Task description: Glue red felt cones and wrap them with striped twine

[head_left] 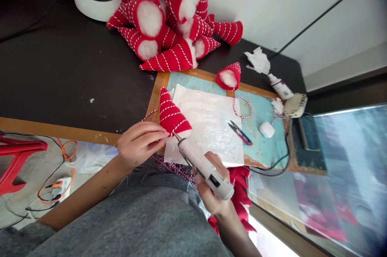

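Observation:
In my right hand (213, 184) is a white hot glue gun (201, 164), its nozzle at the lower edge of a red felt cone (171, 112). Red-and-white twisted cord winds around that cone, which lies tilted at the left side of a glue-smeared white sheet (208, 124). My left hand (142, 142) is at the cone's lower left corner, thumb and fingertips pinched together. A strand of the cord (149, 115) shows just above this hand; whether the fingertips grip cord or felt is hidden.
Stuffed red cones (169, 23) are heaped at the back, with one short cone (229, 76) nearer. Thread snips (240, 133), a cord loop (242, 107), a white bottle (280, 86) and a cable (287, 148) lie to the right. A lamp base (96, 1) stands back left.

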A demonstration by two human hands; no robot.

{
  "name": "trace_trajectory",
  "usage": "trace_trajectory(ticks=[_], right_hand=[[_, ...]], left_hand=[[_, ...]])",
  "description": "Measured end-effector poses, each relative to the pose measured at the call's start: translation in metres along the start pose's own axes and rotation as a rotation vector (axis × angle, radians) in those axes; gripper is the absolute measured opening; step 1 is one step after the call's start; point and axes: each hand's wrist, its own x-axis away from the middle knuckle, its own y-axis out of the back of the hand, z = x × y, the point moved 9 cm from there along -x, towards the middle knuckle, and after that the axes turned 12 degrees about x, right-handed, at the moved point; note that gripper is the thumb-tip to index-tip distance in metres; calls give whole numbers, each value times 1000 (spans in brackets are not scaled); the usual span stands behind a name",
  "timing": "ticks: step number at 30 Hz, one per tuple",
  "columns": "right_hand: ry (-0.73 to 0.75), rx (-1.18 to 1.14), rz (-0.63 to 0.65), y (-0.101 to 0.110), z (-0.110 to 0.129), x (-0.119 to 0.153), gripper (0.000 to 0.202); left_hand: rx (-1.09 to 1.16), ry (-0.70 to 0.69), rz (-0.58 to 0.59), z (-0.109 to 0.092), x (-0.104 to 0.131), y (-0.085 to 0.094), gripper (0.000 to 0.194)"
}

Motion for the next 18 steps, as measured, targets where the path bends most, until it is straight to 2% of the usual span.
trace_trajectory(ticks=[7, 18], right_hand=[[-37, -16, -6, -2, -2, 0, 13], [19, 7, 26, 0, 7, 0, 13]], left_hand=[[23, -13, 4, 0, 1, 1, 22], [34, 6, -16, 2, 3, 2, 22]])
